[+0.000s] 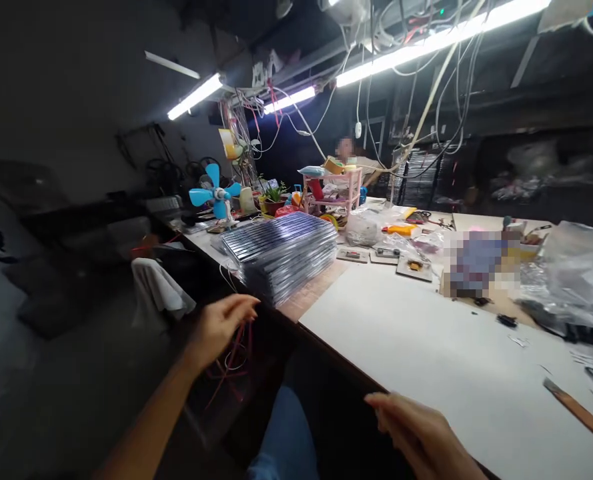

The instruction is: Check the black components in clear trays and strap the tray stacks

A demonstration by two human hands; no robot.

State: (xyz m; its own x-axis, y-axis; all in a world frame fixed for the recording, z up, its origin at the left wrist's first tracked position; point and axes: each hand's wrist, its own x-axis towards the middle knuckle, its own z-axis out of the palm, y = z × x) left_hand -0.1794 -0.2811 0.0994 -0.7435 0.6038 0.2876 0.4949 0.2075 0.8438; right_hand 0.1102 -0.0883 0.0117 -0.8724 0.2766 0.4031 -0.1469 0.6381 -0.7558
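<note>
Your left hand (pixel 221 327), fingers loosely spread and empty, reaches toward the stacked clear trays (pixel 281 250) overhanging the desk (pixel 426 347); a careless nudge could topple them.

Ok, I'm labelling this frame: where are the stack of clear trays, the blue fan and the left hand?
stack of clear trays (pixel 281 257), head view, top of the pile.
blue fan (pixel 215 194), head view, hub between blades.
left hand (pixel 221 327), head view, back of the hand.

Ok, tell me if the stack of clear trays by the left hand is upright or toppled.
Upright: the stack of clear trays lies level on the table, layers aligned.
</note>
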